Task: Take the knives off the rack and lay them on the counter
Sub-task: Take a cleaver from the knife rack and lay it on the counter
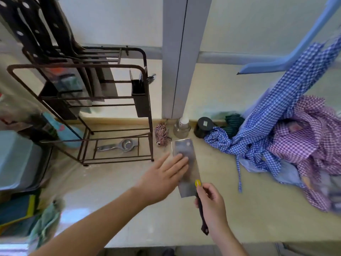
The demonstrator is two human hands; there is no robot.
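Observation:
A steel cleaver (191,163) with a dark handle and a yellow sticker lies flat on the beige counter (147,215), blade pointing away from me. My right hand (212,206) is closed around its handle. My left hand (164,178) is open, fingertips resting on the blade's left side. The dark metal rack (110,108) stands at the back left. Several black-handled knives (36,28) still sit in its top slots, their blades hanging down inside.
Checked blue and purple cloths (286,145) are heaped at the right. A glass bottle (181,126), a black jar (203,127) and a small checked pouch (162,134) stand by the wall. A metal strainer (120,145) lies under the rack. A grey tub (16,159) sits left.

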